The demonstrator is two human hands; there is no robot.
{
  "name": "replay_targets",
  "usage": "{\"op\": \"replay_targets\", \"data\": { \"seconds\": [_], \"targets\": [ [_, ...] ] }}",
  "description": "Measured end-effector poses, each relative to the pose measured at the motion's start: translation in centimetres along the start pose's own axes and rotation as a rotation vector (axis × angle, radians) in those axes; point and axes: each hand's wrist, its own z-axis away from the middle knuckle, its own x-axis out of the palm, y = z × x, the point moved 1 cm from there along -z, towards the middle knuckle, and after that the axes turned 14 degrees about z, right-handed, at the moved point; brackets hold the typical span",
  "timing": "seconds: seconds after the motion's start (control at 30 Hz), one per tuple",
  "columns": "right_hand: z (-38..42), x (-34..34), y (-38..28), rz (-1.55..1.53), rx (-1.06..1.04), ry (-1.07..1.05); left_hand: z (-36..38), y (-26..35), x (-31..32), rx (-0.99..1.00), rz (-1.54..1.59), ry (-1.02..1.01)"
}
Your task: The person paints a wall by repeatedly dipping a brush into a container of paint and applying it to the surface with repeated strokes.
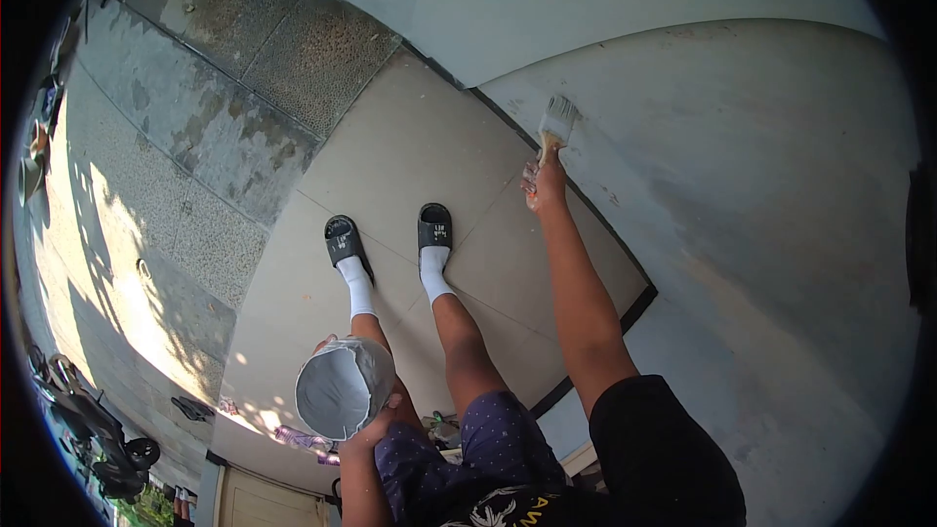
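Observation:
My right hand (545,176) is closed round the wooden handle of a paintbrush (557,120). The brush's pale, paint-covered bristles are at the grey wall (761,146), near its lower edge; whether they touch it I cannot tell. White smears mark my fingers. At the lower middle, my left hand (379,422) grips a paint-smeared round bucket (337,392) from the side and below. Its open mouth shows pale grey paint inside.
My feet, in white socks and black slides (435,226), stand on beige floor tiles (390,146). Dark trim runs along the wall's foot. Rough paving lies left, with a parked motorcycle (93,429) at lower left. A door (268,498) and purple items (301,437) are near the bottom.

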Motion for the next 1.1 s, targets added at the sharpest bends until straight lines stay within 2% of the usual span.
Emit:
{"op": "replay_targets", "data": {
  "seconds": [0.07,0.13,0.17,0.23,0.4,0.53,0.63,0.7,0.73,0.8,0.9,1.0,1.03,1.1],
  "targets": [
    [1.4,-0.2,-0.4,-0.034,0.006,-0.033,-0.5,1.1,0.3,0.022,0.027,0.0],
    [0.4,-0.8,-1.4,-0.014,-0.102,-0.19,-0.8,1.6,0.4,0.042,0.055,0.003],
    [-0.4,-0.9,-1.6,-0.016,-0.099,-0.186,-0.9,1.9,0.3,0.036,0.1,-0.008],
    [-1.9,-0.8,-1.9,0.03,-0.069,-0.05,-1.1,2.5,0.0,0.035,0.143,-0.023],
    [1.8,0.2,-1.8,0.076,-0.022,-0.087,-0.9,1.5,-1.1,0.064,0.003,-0.033],
    [-0.9,0.6,-3.7,-0.03,-0.051,-0.137,-0.9,2.2,-1.4,0.007,0.001,-0.053],
    [1.3,0.8,-2.4,0.013,-0.016,-0.12,-0.8,2.2,-1.5,-0.001,0.091,-0.028],
    [2.6,0.8,-2.6,0.003,0.016,-0.11,0.8,-0.5,-2.5,-0.256,-0.052,-0.094],
    [2.6,0.8,-3.0,-0.025,-0.008,-0.14,1.0,-0.9,-2.7,-0.249,-0.051,-0.095],
    [1.3,0.5,-3.1,-0.052,-0.025,-0.17,1.6,-1.4,-2.8,-0.054,-0.181,-0.132],
    [-1.6,0.4,-2.6,0.043,-0.046,-0.069,1.7,-0.1,-2.7,-0.03,-0.157,-0.124],
    [1.3,0.6,-1.9,0.024,-0.011,-0.159,0.3,1.0,-1.8,0.039,-0.098,-0.1],
    [2.2,0.7,-1.5,0.019,-0.004,-0.15,0.2,1.0,-1.8,0.041,-0.097,-0.106],
    [1.6,0.8,-2.9,-0.053,-0.008,-0.172,0.3,0.2,-1.6,-0.127,-0.11,-0.09]
  ]
}}
